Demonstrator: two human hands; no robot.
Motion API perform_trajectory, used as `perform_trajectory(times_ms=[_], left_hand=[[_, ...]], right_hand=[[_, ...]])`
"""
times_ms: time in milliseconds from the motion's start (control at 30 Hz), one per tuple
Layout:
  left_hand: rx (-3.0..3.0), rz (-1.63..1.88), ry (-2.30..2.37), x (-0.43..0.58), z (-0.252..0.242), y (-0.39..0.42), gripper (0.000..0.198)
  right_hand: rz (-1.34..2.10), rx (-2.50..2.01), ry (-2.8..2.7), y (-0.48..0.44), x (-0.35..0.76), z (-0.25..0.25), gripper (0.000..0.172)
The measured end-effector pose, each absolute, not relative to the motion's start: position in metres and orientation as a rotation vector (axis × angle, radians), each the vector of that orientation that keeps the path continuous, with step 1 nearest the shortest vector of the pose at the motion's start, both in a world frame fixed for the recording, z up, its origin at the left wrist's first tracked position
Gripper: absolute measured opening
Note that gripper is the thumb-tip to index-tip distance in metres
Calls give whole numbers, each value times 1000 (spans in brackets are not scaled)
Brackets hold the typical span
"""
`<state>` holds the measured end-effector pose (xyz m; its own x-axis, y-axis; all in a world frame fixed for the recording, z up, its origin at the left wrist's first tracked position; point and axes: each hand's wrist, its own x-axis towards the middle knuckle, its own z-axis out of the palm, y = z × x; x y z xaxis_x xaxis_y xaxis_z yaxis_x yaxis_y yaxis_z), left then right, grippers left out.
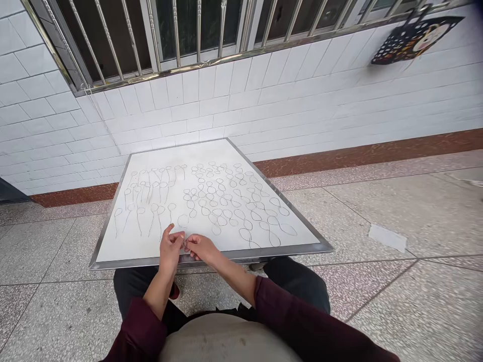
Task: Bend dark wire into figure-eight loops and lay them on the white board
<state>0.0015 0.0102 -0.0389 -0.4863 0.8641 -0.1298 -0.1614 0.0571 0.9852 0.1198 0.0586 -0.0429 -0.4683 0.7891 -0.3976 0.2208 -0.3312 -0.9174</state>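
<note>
A white board with a metal rim rests over my lap. Several thin wire pieces lie on it: single loops with straight tails on the left, figure-eight loops on the right. My left hand and my right hand meet at the board's near edge, fingertips pinched together on a small wire piece between them. The wire's exact shape is too small to make out.
A white tiled wall with a barred window stands behind the board. A dark patterned bag hangs at the upper right. Speckled floor tiles surround me, with a white scrap lying on the right.
</note>
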Motion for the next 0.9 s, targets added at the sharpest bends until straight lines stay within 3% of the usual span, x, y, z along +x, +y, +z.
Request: perform_trajectory(times_ms=[233, 733, 900], left_hand=[[980, 1589, 1637, -12, -53, -3, 38], [1162, 1557, 1680, -14, -82, -1, 45], [1174, 1584, 1688, -16, -78, 5, 33]], right_hand=[[1900, -1475, -1409, 100, 100, -50, 15], [1905, -1407, -1465, 123, 87, -52, 12], [1927, -1361, -1413, 122, 92, -52, 12]])
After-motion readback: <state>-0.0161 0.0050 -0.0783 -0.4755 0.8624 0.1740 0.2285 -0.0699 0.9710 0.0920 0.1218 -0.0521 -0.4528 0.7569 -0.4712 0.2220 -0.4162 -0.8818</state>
